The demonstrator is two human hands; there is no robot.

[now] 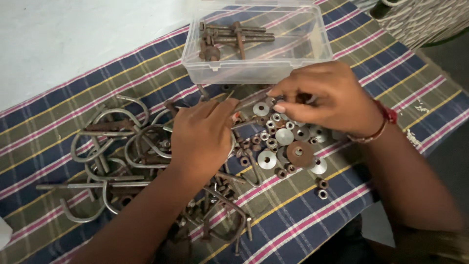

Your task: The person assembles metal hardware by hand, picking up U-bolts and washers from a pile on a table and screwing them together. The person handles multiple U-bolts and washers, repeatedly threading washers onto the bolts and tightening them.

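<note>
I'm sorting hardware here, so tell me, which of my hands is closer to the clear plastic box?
Right. Your right hand sits just below the clear plastic box, nearly touching its front wall. Your left hand is lower, over the bent rods.

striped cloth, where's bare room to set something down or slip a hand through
Free patches on the striped cloth: the near edge below the loose nuts, the far right corner beside the clear plastic box, and the far left strip above the U-bolts. Crowded: the middle, where the left hand and right hand work over the washers and bolts.
</note>
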